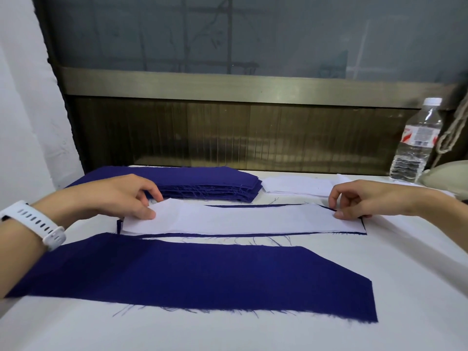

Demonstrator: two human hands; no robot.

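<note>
A long white fabric strip [240, 220] lies across the middle of the white table, on top of a navy piece whose edges [253, 234] show around it. My left hand [121, 198] pinches the strip's left end between thumb and fingers. My right hand [359, 198] pinches its right end, thumb on top. A larger navy fabric piece [202, 277] with frayed edges lies flat nearer to me. My left wrist carries a white watch [33, 221].
A stack of navy pieces [210, 182] sits at the back, with a stack of white pieces [296, 186] to its right. A clear water bottle [415, 140] stands at the back right beside a cream object [445, 173]. A dark window frame [228, 87] rises behind the table.
</note>
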